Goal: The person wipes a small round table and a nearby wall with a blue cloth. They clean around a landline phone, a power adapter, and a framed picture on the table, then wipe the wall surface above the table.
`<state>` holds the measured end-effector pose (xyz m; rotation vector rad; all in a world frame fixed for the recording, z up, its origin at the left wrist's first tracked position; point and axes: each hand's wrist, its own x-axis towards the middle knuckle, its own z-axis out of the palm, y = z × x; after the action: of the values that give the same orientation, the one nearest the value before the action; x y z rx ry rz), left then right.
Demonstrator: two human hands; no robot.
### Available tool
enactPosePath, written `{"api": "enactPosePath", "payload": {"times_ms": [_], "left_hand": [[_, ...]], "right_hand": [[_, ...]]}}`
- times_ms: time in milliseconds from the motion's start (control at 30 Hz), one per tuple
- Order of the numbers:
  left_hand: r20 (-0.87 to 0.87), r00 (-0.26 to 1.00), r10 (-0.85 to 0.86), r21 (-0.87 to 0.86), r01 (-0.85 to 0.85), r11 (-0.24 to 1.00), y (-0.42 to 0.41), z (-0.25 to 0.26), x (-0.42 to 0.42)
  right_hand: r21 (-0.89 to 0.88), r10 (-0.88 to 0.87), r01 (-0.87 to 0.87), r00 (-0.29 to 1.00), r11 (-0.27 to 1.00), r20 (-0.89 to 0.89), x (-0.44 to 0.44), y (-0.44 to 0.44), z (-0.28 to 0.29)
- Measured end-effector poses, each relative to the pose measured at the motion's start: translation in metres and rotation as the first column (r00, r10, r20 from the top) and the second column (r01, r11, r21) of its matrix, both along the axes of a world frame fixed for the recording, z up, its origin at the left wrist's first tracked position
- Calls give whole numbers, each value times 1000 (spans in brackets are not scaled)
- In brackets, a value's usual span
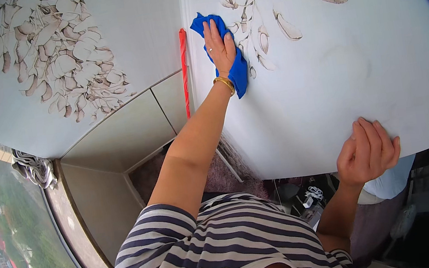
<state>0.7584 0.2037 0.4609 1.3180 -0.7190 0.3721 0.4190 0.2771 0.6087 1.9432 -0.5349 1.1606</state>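
My left hand (221,48) holds a blue cloth (240,75) flat against a white wallpaper sheet (316,89), close to the wall corner. Its fingers point upward and press the cloth, which bunches around them and hangs below the wrist. A gold bangle (225,85) circles that wrist. Brown flower drawings run down the upper part of the sheet. Lower right, my right hand (369,152) lies with curled fingers over the sheet's bottom edge. Whether it pinches the paper or only rests against it is hidden.
A red twisted strip (185,69) stands upright in the corner. Flower-patterned wallpaper (72,43) covers the left wall above beige panels (122,127). Left are a window (25,229), its sill (70,213) and a gathered curtain (34,167). A white cable (313,194) lies below the sheet.
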Motion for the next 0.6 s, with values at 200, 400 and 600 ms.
{"api": "enactPosePath", "payload": {"times_ms": [200,400,600], "left_hand": [[-305,949,-74,34,88,996,6,-67,8],[-544,827,-143,-34,149,988,4,-159,-32],[-655,739,-156,-30,181,983,27,-153,-136]], "right_hand": [[-23,-47,46,998,999,-39,-1,-2,-2],[-33,-46,45,998,998,-40,-2,-4,2],[-45,-16,15,1000,999,-24,2,-7,-2]]}}
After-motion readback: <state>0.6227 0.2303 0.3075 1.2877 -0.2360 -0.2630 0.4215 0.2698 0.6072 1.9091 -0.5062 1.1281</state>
